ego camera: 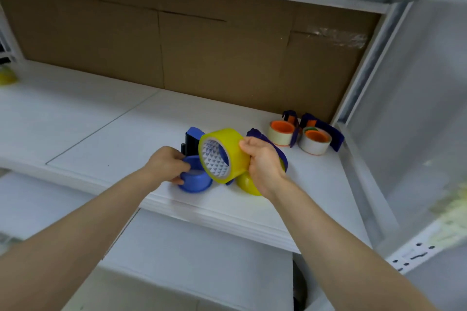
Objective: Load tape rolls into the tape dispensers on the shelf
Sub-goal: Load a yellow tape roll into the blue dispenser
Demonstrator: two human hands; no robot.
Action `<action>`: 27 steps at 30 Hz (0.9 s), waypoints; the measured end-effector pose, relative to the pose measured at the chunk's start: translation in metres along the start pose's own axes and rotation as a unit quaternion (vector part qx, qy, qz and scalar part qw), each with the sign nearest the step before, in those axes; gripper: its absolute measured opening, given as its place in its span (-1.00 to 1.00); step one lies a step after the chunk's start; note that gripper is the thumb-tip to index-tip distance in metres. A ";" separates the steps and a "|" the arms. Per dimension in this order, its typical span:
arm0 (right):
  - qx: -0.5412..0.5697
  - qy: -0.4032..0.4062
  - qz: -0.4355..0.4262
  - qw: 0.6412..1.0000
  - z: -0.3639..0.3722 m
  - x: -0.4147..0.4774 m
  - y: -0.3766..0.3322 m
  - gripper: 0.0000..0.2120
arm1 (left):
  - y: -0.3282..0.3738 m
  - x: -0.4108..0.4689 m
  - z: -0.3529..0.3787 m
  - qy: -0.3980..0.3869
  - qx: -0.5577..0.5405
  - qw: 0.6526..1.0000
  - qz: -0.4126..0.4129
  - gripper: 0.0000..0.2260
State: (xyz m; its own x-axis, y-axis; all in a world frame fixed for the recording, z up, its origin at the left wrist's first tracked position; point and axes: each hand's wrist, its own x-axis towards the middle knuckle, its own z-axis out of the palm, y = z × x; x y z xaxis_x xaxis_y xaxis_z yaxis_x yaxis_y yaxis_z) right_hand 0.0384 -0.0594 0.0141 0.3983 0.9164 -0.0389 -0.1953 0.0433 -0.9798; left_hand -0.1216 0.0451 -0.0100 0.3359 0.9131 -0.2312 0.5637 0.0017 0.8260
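Right hand is curled round the yellow tape roll, held just above the shelf. Left hand grips the blue dispenser, hub bare. Rear right, two dispensers look loaded. Second yellow roll under the wrist: can't tell.

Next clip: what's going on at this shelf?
A person's left hand grips a blue tape dispenser on the white shelf. The right hand holds a yellow tape roll just above it, not yet seated. A second yellow roll lies beneath the right hand. Two orange-hubbed dispensers at the back right already carry rolls.
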 end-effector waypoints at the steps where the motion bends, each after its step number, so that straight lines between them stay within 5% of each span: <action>1: -0.012 0.009 -0.003 1.000 -0.002 0.004 0.000 -0.78 | 0.001 -0.002 0.001 -0.009 -0.013 1.000 -0.006 -0.86; 5: 0.014 0.027 0.000 1.000 -0.002 0.012 0.004 -0.78 | 0.003 -0.011 0.003 -0.031 0.002 0.999 -0.017 -0.87; 9: 0.171 0.008 0.030 0.985 -0.004 0.011 -0.002 -0.80 | 0.014 -0.015 -0.005 0.103 -0.060 0.991 0.064 -0.92; 11: 0.208 -0.009 0.037 0.977 -0.003 0.011 -0.008 -0.81 | 0.029 -0.023 -0.009 0.063 -0.182 0.976 0.097 -0.81; 14: 0.189 -0.051 0.026 0.980 0.000 0.008 -0.015 -0.81 | 0.045 -0.033 -0.014 -0.107 -0.300 0.938 0.138 -0.55; 17: 0.144 -0.074 0.005 0.987 0.000 0.006 -0.017 -0.79 | 0.050 -0.040 -0.021 -0.195 -0.267 0.925 0.188 -0.70; 20: 0.123 -0.076 0.001 0.989 -0.002 0.009 -0.015 -0.80 | 0.051 -0.042 -0.021 -0.186 -0.260 0.929 0.185 -0.61; 23: 0.112 -0.086 0.042 0.989 0.001 0.007 -0.011 -0.47 | 0.052 -0.044 -0.013 -0.139 -0.294 0.926 0.193 -0.58; 27: 0.155 -0.136 0.036 0.978 0.000 0.002 -0.012 -0.32 | 0.053 -0.049 -0.009 -0.124 -0.291 0.924 0.216 -0.63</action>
State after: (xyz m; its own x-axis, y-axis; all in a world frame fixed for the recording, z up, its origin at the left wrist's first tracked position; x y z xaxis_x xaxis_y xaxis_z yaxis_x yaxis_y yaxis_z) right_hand 0.0412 -0.0580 0.0257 0.1282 0.9917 -0.0113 -0.4932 0.0538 -0.8682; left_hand -0.1152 0.0039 0.0503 0.6383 0.7581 0.1339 -0.1402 -0.0565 0.9885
